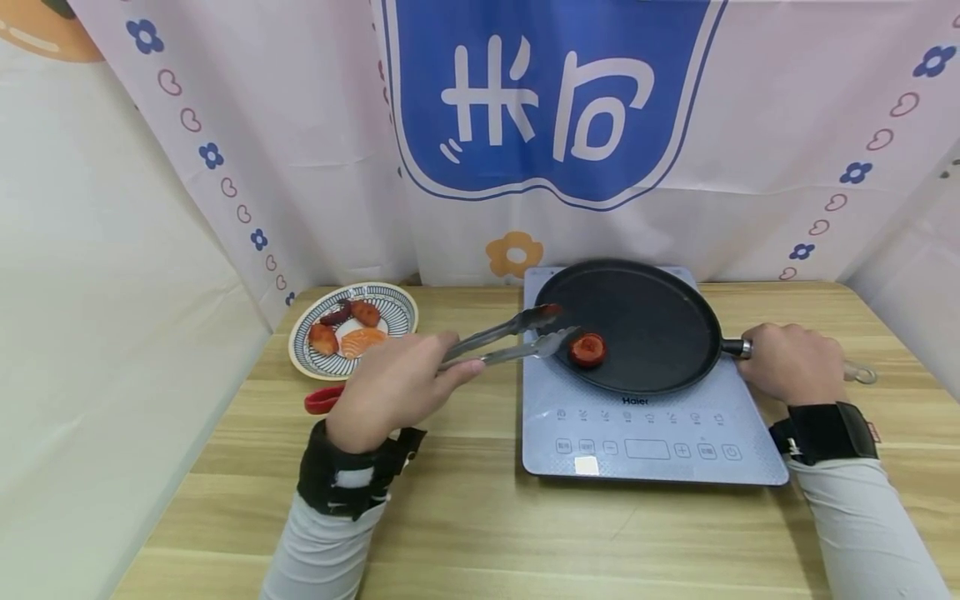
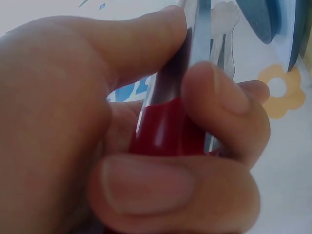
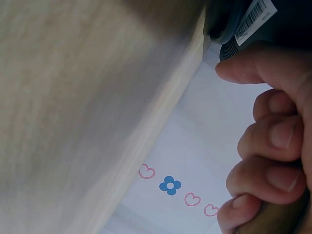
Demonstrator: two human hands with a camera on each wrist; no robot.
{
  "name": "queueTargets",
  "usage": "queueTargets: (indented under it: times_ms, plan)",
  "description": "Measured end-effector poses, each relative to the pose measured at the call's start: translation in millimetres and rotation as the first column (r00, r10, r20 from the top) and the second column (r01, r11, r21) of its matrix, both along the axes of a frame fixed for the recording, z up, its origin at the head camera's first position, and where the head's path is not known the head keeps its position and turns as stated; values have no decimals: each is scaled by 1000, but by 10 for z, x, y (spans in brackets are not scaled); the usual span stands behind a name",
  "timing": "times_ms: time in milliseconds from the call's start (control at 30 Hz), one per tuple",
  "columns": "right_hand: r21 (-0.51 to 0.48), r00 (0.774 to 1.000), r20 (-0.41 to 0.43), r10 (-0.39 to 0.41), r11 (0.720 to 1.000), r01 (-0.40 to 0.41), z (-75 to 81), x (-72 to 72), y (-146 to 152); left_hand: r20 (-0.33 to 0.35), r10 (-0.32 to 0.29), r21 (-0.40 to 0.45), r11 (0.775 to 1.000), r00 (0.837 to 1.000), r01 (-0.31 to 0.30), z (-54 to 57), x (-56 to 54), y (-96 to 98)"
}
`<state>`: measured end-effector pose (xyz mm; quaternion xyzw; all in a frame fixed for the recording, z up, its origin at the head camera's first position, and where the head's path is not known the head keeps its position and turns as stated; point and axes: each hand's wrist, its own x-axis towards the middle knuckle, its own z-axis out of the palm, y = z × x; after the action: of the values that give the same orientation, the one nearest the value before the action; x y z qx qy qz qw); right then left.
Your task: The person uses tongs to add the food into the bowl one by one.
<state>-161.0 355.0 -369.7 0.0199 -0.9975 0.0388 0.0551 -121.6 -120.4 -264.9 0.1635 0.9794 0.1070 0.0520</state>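
Note:
My left hand [image 1: 393,385] grips a pair of metal tongs [image 1: 495,335] with red handles, the fingers wrapped round them in the left wrist view. The tong tips stand apart at the left rim of a flat black frying pan [image 1: 637,321]. Close to the lower tip, a round reddish-brown piece of food [image 1: 587,350] lies in the pan. With fingers curled round the pan's handle, my right hand [image 1: 797,364] holds it at the right. Under the pan is a pale induction cooker [image 1: 652,454]. In the right wrist view the handle [image 3: 273,217] shows below the fingers.
At the back left of the wooden table [image 1: 480,525] stands a patterned plate [image 1: 300,337] bearing several food pieces, among them an orange salmon slice [image 1: 363,342]. A printed curtain [image 1: 457,225] hangs right behind the table's back edge.

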Motion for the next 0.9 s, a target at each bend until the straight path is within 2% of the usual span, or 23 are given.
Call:
queueTargets:
  times_ms: [100, 567, 767, 900]
  plan:
    - [2, 1000, 0, -1, 1000, 1, 0, -4, -12, -11, 0, 6, 1000, 1000, 0, 2, -4, -35]
    - [-2, 1000, -15, 12, 1000, -12, -3, -6, -4, 29, 25, 18, 1000, 999, -25, 65, -18, -150]
    - [5, 1000, -19, 14, 1000, -13, -15, -1, 2, -14, 16, 11, 1000, 1000, -16, 91, -16, -215]
    - [9, 999, -32, 15, 1000, -15, -24, -1, -2, -18, 12, 24, 1000, 1000, -11, 112, -20, -259]
